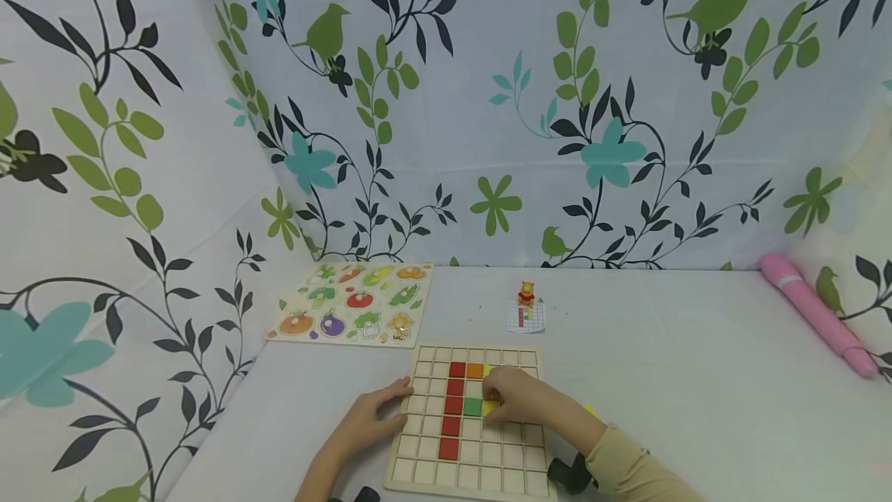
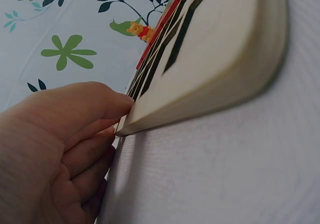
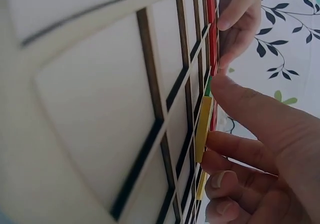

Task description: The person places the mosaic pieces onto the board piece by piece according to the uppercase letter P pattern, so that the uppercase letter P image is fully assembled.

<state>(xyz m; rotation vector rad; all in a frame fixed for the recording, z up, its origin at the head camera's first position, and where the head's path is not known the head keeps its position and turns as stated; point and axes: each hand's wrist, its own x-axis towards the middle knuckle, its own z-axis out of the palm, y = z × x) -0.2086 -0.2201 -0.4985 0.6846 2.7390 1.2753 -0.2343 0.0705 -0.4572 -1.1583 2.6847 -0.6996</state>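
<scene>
A wooden grid board (image 1: pixel 418 471) lies on the table, its cells partly filled with coloured square tiles. Several red tiles (image 1: pixel 449 448) form a column; an orange tile (image 1: pixel 475 371) and a green tile (image 1: pixel 472 407) sit to its right. My left hand (image 1: pixel 369 418) holds the board's left edge, thumb on top and the other fingers curled at its side. Over the board, my right hand (image 1: pixel 519 395) has its thumb and fingertips spread at a yellow tile (image 3: pixel 202 126) beside the green one. Another yellow tile (image 1: pixel 487 369), partly hidden by this hand, is next to the orange tile.
A vegetable puzzle board (image 1: pixel 383 316) lies at the back left. Behind the grid stands a small bear figure (image 1: pixel 526 293) on a paper card (image 1: pixel 526 319) with a coloured grid pattern. A pink cylindrical object (image 1: pixel 818 316) lies at the right. Patterned cloth hangs behind.
</scene>
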